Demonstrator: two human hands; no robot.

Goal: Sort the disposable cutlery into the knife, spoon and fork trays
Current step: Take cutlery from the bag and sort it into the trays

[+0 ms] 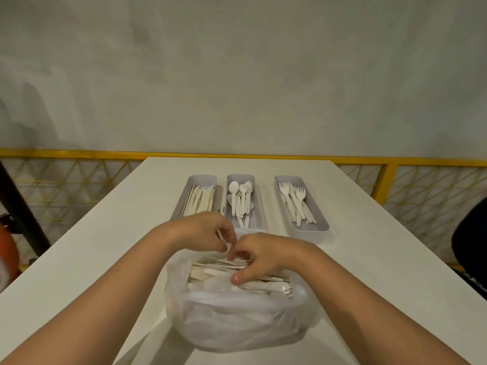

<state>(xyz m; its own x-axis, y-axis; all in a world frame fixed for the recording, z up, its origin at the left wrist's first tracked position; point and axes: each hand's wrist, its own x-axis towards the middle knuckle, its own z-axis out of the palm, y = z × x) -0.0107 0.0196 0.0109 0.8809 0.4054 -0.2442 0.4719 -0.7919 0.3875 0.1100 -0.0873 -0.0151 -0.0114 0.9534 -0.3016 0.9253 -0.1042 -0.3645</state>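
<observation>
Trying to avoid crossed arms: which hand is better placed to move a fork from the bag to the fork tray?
Probably the right hand. It is over the bag, near the forks at its right edge, and the fork tray lies on that side. The left hand pinches a white piece.

Three grey trays stand in a row at mid-frame, each partly filled with white pieces: knife tray (201,177) left, spoon tray (241,177) just beside it, fork tray (311,229) further right. Below them an open translucent bag (237,325) holds mixed cutlery (210,272); the left hand (203,230) pinches a thin white piece (222,239) above it
</observation>
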